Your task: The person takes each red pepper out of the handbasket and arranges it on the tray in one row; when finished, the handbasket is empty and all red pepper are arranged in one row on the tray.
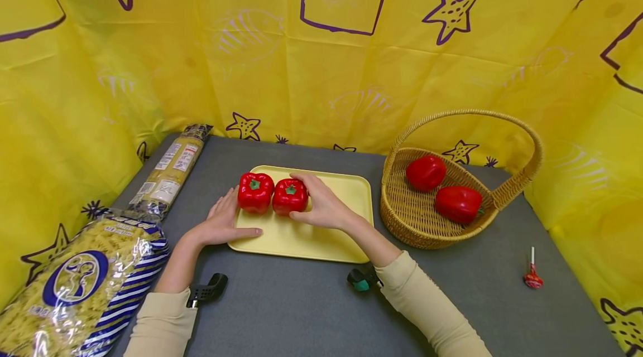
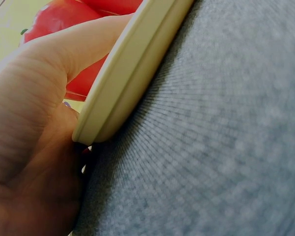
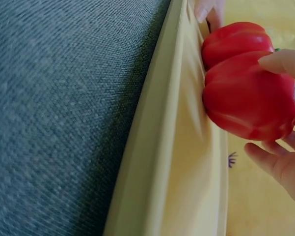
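Note:
Two red peppers stand side by side, stems up, on the left part of a yellow tray [image 1: 301, 240]. The right hand [image 1: 324, 203] grips the right-hand pepper [image 1: 284, 204], thumb at its near side and fingers at its far side; the right wrist view shows this pepper [image 3: 250, 98] between thumb and fingers. At the tray's left end is the left hand [image 1: 221, 220], fingers extended beside the left-hand pepper [image 1: 255, 201] and thumb over the tray's rim. In the left wrist view the thumb crosses the tray's edge [image 2: 122, 73].
At the right stands a wicker basket [image 1: 422, 238] with a tall handle, holding two red peppers [image 1: 458, 203]. A lollipop [image 1: 533, 279] lies right of it. On the left are a long pasta pack [image 1: 173, 170] and a large pasta bag [image 1: 85, 284]. Yellow cloth [image 1: 281, 67] hangs around the table.

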{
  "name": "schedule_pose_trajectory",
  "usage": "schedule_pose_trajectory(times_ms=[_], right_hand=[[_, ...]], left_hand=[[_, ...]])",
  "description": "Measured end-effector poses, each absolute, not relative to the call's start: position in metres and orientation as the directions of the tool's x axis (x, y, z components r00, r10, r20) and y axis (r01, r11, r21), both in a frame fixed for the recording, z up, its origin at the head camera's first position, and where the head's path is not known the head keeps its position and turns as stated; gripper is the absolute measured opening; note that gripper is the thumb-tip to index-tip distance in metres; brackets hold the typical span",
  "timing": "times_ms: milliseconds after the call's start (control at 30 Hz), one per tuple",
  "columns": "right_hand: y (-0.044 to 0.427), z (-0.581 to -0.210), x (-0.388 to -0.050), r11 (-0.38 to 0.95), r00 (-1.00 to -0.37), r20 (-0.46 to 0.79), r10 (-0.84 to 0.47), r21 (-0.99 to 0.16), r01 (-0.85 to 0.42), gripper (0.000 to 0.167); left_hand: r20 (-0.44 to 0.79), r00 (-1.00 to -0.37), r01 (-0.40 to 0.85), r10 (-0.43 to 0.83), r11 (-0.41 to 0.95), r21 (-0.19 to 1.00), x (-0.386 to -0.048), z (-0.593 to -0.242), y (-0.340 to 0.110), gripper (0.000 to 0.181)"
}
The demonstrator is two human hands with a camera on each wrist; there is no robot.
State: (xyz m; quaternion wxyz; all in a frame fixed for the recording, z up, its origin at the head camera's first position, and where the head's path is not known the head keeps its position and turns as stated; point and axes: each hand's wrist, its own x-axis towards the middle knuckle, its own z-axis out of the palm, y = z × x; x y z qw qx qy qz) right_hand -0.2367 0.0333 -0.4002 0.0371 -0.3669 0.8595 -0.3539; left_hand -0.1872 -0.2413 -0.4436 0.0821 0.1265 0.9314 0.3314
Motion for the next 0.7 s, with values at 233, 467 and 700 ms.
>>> schedule_pose_trajectory(times_ms=[233,467,700], right_hand=[[0.036,-0.400,-0.235,0.493,-0.742,0.186,-0.644,-0.640,-0.589,0.091],[0.048,-0.396,-0.229,0.504,-0.757,0.236,-0.610,-0.622,-0.600,0.083],[0.065,-0.389,-0.224,0.461,-0.761,0.291,-0.580,-0.653,-0.601,0.070]], left_hand=[[-0.073,-0.955,0.177,0.289,0.746,0.642,-0.187,-0.444,-0.241,0.113],[-0.081,-0.954,0.172,0.289,0.746,0.643,-0.188,-0.445,-0.240,0.114],[-0.079,-0.954,0.173,0.288,0.749,0.640,-0.189,-0.446,-0.242,0.115]])
